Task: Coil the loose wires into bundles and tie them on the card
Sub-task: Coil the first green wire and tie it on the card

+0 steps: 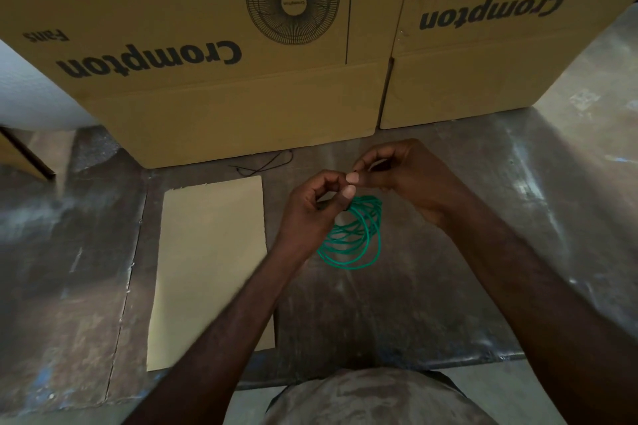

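At twelve o'clock the big fan cartons (pixel 214 55) wall off the far side of our worn metal table (pixel 431 304). At nine o'clock from our hands the pale card (pixel 210 262) lies flat and bare, its long axis running from six to twelve, nothing tied on it yet. Next comes the green wire coil (pixel 355 238), several loose loops hanging at six o'clock below our fingertips, just right of the card's edge. A thin dark strand (pixel 266 164) lies on the table at eleven o'clock, near the cartons.

Our left hand (pixel 310 214) is closed, thumb and forefinger pinching the top of the coil. Our right hand (pixel 404 176) is curled shut too, fingertips meeting the left's; it seems to nip something small and dark, though we cannot tell what.

We judge the bundle is being secured. The card lies to the left, so our left hand is nearer for carrying the coil across.
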